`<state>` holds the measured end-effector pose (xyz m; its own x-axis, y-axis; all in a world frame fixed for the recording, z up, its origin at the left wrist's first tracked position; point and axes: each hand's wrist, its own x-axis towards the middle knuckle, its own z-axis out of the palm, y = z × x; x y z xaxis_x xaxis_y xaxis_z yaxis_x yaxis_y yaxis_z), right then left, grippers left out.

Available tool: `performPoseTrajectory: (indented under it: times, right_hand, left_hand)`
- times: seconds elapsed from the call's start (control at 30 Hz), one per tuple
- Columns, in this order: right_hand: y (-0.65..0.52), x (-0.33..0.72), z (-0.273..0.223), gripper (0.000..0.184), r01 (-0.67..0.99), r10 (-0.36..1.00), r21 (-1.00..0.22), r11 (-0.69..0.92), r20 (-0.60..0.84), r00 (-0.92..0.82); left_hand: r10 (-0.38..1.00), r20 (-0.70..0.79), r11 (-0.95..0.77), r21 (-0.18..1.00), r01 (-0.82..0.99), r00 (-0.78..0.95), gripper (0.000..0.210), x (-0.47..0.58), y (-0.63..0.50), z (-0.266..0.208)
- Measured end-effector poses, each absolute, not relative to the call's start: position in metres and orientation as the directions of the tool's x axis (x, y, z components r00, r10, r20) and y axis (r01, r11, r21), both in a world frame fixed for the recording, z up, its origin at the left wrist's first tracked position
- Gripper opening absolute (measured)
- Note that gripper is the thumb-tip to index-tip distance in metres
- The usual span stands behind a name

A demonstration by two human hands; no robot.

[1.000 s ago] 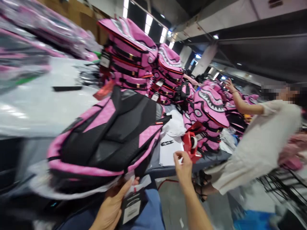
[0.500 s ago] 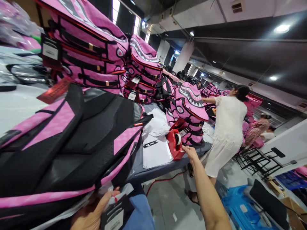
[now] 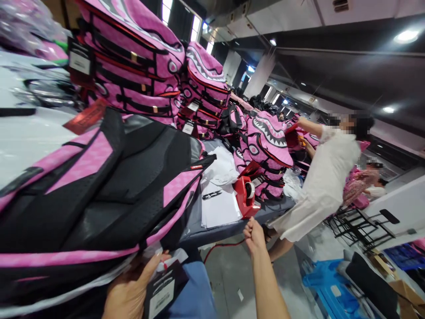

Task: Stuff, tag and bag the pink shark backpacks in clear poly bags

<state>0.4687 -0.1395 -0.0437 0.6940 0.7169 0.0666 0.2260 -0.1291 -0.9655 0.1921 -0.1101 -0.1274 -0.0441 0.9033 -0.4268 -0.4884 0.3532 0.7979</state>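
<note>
A black and pink backpack (image 3: 109,190) lies with its straps facing up at the left. Under its lower edge my left hand (image 3: 133,283) is closed on a thin whitish plastic sheet (image 3: 179,255). Beside those fingers hangs a black hang tag (image 3: 162,294) with a white barcode label. My right hand (image 3: 254,235) is closed in a pinch in front of the table edge, just below a red tape dispenser (image 3: 245,197) and apart from it. Whatever its fingers hold is hidden or too small to see. White papers (image 3: 221,210) with a small black tool (image 3: 211,195) lie left of the dispenser.
Stacks of pink shark-mouth backpacks (image 3: 139,84) stand behind, with another stack (image 3: 270,137) beyond the dispenser. A co-worker in white (image 3: 325,177) leans over the table at right. Blue plastic (image 3: 327,283) and black chairs (image 3: 358,226) are on the floor side.
My right hand has left the tape dispenser, moving down and toward me, its fingers now curled. My left hand keeps its hold. The co-worker leans and reaches differently.
</note>
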Motion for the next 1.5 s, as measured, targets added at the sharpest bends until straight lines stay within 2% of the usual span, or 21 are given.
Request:
performPoseTrajectory:
  times: [0.07, 0.13, 0.17, 0.23, 0.3, 0.37, 0.47, 0.53, 0.6, 0.7, 0.77, 0.83, 0.93, 1.03, 1.13, 1.27, 1.4, 1.5]
  right_hand:
    - [-0.134, 0.426, -0.047, 0.061, 0.121, 0.851, -0.987, -0.107, -0.028, 0.524]
    - [-0.131, 0.385, -0.040, 0.053, 0.092, 0.969, -0.993, -0.071, -0.047, 0.242]
    - [-0.129, 0.368, -0.033, 0.048, 0.137, 0.996, -0.990, -0.025, -0.013, 0.091]
    - [-0.121, 0.343, -0.017, 0.040, 0.327, 0.982, -0.932, 0.153, 0.107, -0.154]
    - [-0.108, 0.328, -0.006, 0.034, 0.520, 0.922, -0.774, 0.361, 0.211, -0.326]
    - [-0.095, 0.320, -0.003, 0.029, 0.658, 0.871, -0.576, 0.485, 0.255, -0.420]
    - [-0.082, 0.315, -0.007, 0.020, 0.809, 0.867, -0.313, 0.497, 0.216, -0.449]
    - [-0.080, 0.314, -0.010, 0.014, 0.869, 0.891, -0.204, 0.450, 0.162, -0.424]
    - [-0.081, 0.312, -0.012, 0.010, 0.901, 0.915, -0.161, 0.402, 0.117, -0.387]
    - [-0.085, 0.311, -0.012, 0.006, 0.921, 0.942, -0.196, 0.336, 0.077, -0.327]
    - [-0.086, 0.314, -0.011, 0.006, 0.913, 0.953, -0.274, 0.302, 0.072, -0.294]
    - [-0.086, 0.320, -0.011, 0.007, 0.853, 0.951, -0.427, 0.300, 0.065, -0.302]
    - [-0.083, 0.329, -0.018, 0.015, 0.643, 0.936, -0.720, 0.260, 0.025, -0.350]
    - [-0.080, 0.328, -0.037, 0.012, 0.466, 0.942, -0.873, 0.142, -0.026, -0.336]
    - [-0.079, 0.318, -0.062, 0.011, 0.415, 0.954, -0.899, 0.141, 0.011, -0.301]
    - [-0.085, 0.309, -0.081, 0.026, 0.482, 0.971, -0.854, 0.196, 0.100, -0.217]
    - [-0.093, 0.310, -0.077, 0.011, 0.543, 0.977, -0.816, 0.197, 0.208, -0.043]
    - [-0.094, 0.308, -0.071, 0.043, 0.488, 0.982, -0.853, 0.187, 0.174, -0.072]
  left_hand:
    - [0.898, -0.440, 0.384, 0.782, -0.491, 0.002, 0.057, 0.189, -0.111, -0.115]
    - [0.911, -0.412, 0.369, 0.793, -0.484, 0.020, 0.058, 0.188, -0.113, -0.103]
    - [0.925, -0.380, 0.345, 0.811, -0.473, 0.022, 0.058, 0.188, -0.113, -0.098]
    - [0.949, -0.314, 0.280, 0.845, -0.456, 0.001, 0.056, 0.189, -0.111, -0.094]
    - [0.962, -0.269, 0.223, 0.863, -0.454, -0.039, 0.054, 0.189, -0.109, -0.095]
    - [0.965, -0.254, 0.197, 0.865, -0.462, -0.064, 0.052, 0.189, -0.108, -0.100]
    - [0.968, -0.244, 0.187, 0.857, -0.480, -0.057, 0.050, 0.189, -0.107, -0.107]
    - [0.970, -0.239, 0.187, 0.847, -0.498, -0.042, 0.052, 0.190, -0.106, -0.109]
    - [0.972, -0.233, 0.189, 0.835, -0.517, -0.020, 0.055, 0.190, -0.108, -0.109]
    - [0.971, -0.237, 0.198, 0.799, -0.567, 0.005, 0.063, 0.190, -0.110, -0.104]
    - [0.954, -0.298, 0.232, 0.769, -0.596, -0.014, 0.066, 0.190, -0.111, -0.101]
    - [0.929, -0.368, 0.272, 0.751, -0.602, -0.039, 0.065, 0.190, -0.112, -0.098]
    - [0.919, -0.394, 0.306, 0.737, -0.603, -0.015, 0.060, 0.192, -0.113, -0.093]
    - [0.910, -0.413, 0.305, 0.726, -0.617, -0.036, 0.064, 0.192, -0.112, -0.089]
    - [0.902, -0.420, 0.288, 0.764, -0.577, -0.105, 0.070, 0.191, -0.110, -0.089]
    - [0.926, -0.353, 0.257, 0.850, -0.460, -0.136, 0.073, 0.188, -0.106, -0.095]
    - [0.932, -0.329, 0.241, 0.875, -0.420, -0.150, 0.069, 0.188, -0.108, -0.099]
    - [0.930, -0.337, 0.236, 0.856, -0.460, -0.150, 0.065, 0.190, -0.109, -0.099]
